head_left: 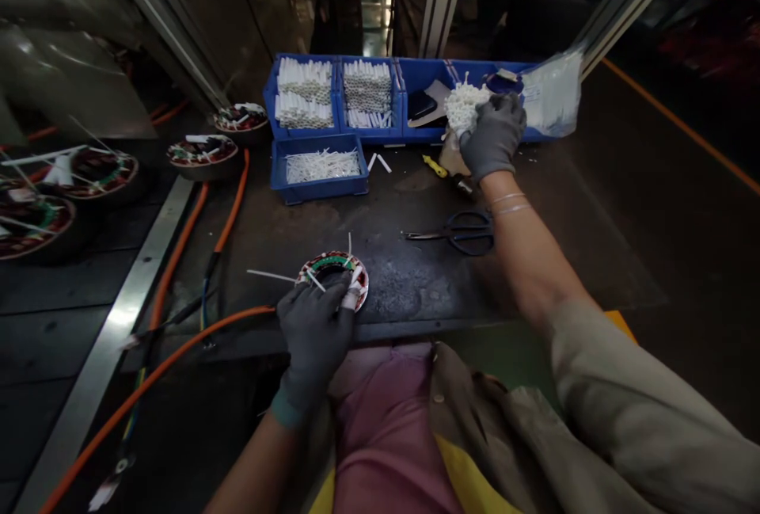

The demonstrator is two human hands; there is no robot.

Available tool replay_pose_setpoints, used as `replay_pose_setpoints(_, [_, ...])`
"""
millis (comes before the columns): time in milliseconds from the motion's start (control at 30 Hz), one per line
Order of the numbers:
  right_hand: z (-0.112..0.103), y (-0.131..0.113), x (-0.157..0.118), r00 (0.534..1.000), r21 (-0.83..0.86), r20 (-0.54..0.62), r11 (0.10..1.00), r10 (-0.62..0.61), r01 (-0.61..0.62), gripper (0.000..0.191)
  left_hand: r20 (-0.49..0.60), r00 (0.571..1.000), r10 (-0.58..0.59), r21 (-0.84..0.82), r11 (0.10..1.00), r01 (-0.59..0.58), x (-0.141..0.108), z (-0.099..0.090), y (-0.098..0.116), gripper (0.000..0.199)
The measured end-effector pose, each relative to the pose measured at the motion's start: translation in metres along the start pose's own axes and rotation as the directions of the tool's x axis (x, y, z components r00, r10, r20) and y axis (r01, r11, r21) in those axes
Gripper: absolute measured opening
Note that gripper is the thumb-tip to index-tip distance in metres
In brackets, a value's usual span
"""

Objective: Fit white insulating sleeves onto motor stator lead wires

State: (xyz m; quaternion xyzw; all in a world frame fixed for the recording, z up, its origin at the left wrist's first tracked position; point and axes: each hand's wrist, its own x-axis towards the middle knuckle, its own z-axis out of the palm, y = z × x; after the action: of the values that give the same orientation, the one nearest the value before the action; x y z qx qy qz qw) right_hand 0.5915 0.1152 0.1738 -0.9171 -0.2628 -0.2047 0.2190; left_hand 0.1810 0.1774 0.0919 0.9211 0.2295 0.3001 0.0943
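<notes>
My left hand (317,320), in a grey glove, is closed over the near side of a round motor stator (361,292) with copper windings and a green inner ring. Thin white strips stick out from the stator, and a white sleeve lies by my thumb. My right hand (495,130), gloved too, reaches to the back right, against a bundle of thin white ties (466,104) standing in a holder. Its fingers curl at the bundle's right side; their tips are hidden, so what they pinch does not show.
Blue bins (365,132) hold white tubes; a blue tray (321,189) with short white strips stands before them. Scissors (469,233) and a yellow-handled cutter (435,166) lie on the bench. More stators (202,156) stand left, near orange cables (178,371). A plastic bag (552,98) hangs over the right bin.
</notes>
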Motion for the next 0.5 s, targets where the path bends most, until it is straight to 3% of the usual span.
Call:
replay_pose_setpoints(100, [0.015,0.006,0.007,0.997,-0.034,0.033,0.997,-0.07,0.071,0.019,-0.01,0.999,-0.033,0.009,0.999,0.033,0.002,0.003,0.001,0.028])
replay_pose_setpoints(300, [0.018,0.018,-0.006,0.99,0.045,-0.11,0.994,-0.092,0.098,0.019,0.095,0.993,-0.074,0.033,0.997,0.071,0.002,-0.001,0.001,0.029])
replay_pose_setpoints(400, [0.004,0.021,-0.012,0.983,0.218,-0.147,0.966,-0.109,0.14,0.02,0.139,0.983,-0.118,0.008,0.993,0.118,0.004,-0.005,0.003,0.031])
replay_pose_setpoints(500, [-0.018,0.012,-0.044,0.985,0.547,-0.075,0.819,-0.157,0.172,0.021,0.185,0.972,-0.143,-0.028,0.988,0.15,0.005,-0.009,0.006,0.032])
